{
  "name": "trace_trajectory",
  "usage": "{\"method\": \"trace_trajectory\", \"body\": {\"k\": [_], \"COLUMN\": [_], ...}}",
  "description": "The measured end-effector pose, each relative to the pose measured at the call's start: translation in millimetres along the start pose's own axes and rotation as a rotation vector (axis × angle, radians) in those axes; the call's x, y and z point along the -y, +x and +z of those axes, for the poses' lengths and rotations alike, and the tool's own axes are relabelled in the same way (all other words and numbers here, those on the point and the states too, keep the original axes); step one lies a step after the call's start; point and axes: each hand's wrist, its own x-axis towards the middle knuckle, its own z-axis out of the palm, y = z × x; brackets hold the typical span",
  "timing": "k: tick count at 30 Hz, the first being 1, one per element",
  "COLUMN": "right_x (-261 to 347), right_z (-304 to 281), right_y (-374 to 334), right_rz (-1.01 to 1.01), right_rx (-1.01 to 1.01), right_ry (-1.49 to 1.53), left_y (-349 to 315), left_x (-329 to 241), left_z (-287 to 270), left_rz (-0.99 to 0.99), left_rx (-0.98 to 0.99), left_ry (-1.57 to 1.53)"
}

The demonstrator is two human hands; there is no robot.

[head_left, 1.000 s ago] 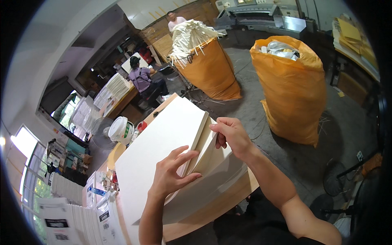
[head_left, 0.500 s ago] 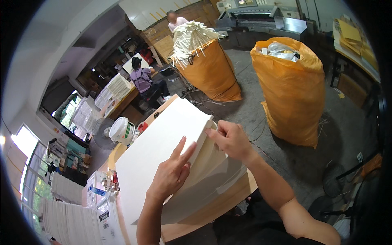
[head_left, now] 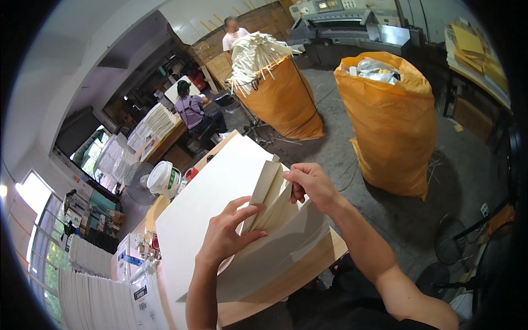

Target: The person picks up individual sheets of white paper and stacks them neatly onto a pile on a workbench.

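Large white sheets [head_left: 206, 190] lie stacked in front of me, their near right edges bent and hanging down in curves. A narrow cream strip [head_left: 265, 179] along that edge stands folded up. My left hand [head_left: 223, 231] is at the strip's lower end, thumb and fingers apart, fingertips touching it. At the far end of the edge, my right hand [head_left: 313, 187] is closed, pinching the edge of a bent paper sheet [head_left: 283, 201]. How many layers it holds is hidden by the fingers.
A wooden table [head_left: 286, 294] bears the sheets. Beyond it stand two orange sacks [head_left: 385, 126], one heaped with paper strips [head_left: 261, 52]. A white bucket [head_left: 164, 177] and a fan [head_left: 138, 179] are at the left, near paper stacks [head_left: 91, 297]. Two people are farther back.
The cream strip along the edge has turned upward. My left hand's pointing fingers have curled and drawn back to the strip's lower end. The right hand has moved slightly, still at the edge.
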Motion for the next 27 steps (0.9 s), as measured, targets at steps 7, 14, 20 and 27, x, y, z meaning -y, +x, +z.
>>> {"method": "trace_trajectory", "body": {"k": [7, 14, 20, 27], "right_x": [0, 2, -1, 0], "right_z": [8, 8, 6, 10], "right_y": [-2, 5, 4, 0], "right_rz": [-0.194, 0.024, 0.007, -0.110], "right_rx": [-0.112, -0.031, -0.003, -0.085], "right_ry": [-0.521, 0.131, 0.123, -0.182], "left_y": [-4, -2, -5, -6], "left_x": [9, -1, 2, 13], "left_z": [4, 3, 4, 10], "left_rz": [-0.011, 0.029, 0.026, 0.043], "left_rx": [-0.075, -0.026, -0.033, -0.139], "left_ry": [0.017, 0.102, 0.038, 0.075]}}
